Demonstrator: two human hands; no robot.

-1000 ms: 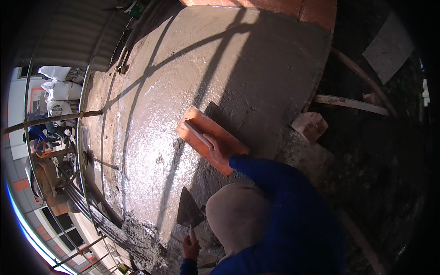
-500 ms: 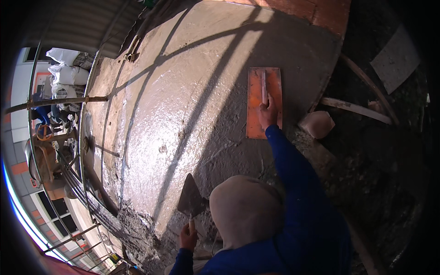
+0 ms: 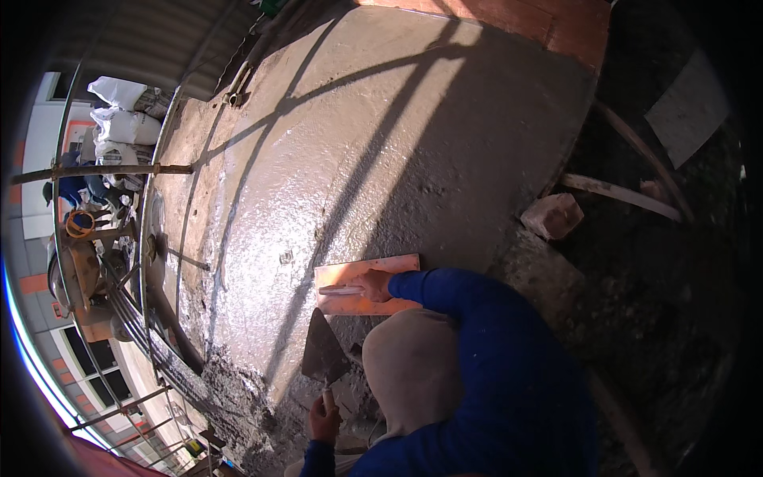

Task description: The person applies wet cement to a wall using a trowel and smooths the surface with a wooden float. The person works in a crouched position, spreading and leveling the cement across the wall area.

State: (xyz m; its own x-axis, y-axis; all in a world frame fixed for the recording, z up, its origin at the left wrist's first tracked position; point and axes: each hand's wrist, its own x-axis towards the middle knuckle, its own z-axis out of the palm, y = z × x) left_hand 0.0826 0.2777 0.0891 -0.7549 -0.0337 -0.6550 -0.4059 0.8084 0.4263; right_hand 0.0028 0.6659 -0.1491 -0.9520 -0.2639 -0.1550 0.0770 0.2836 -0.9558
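My right hand point(image 3: 377, 285) is closed round the handle of an orange plastering float point(image 3: 354, 275). The float lies crosswise on wet grey mortar point(image 3: 445, 199), its left end in sunlight. My left hand point(image 3: 324, 420), low in the view, grips the handle of a pointed trowel point(image 3: 324, 351). The trowel's dark blade points away from me, its tip close to the float's near edge; whether they touch I cannot tell. My right arm, in a blue sleeve, bends across toward the left. A rounded beige cloth-covered shape point(image 3: 413, 362) between my arms hides some of the near mortar.
Rough, lumpy mortar point(image 3: 238, 405) lies at the near left. A pale block point(image 3: 552, 216) and a wooden strip point(image 3: 624, 195) sit at the right edge of the smooth surface. Poles point(image 3: 103, 170), white sacks point(image 3: 127, 127) and another person point(image 3: 75, 184) are at the far left.
My right hand has drawn the float nearer and to the left, turning it from lengthwise to crosswise. My right elbow has bent. The trowel in my left hand has hardly moved.
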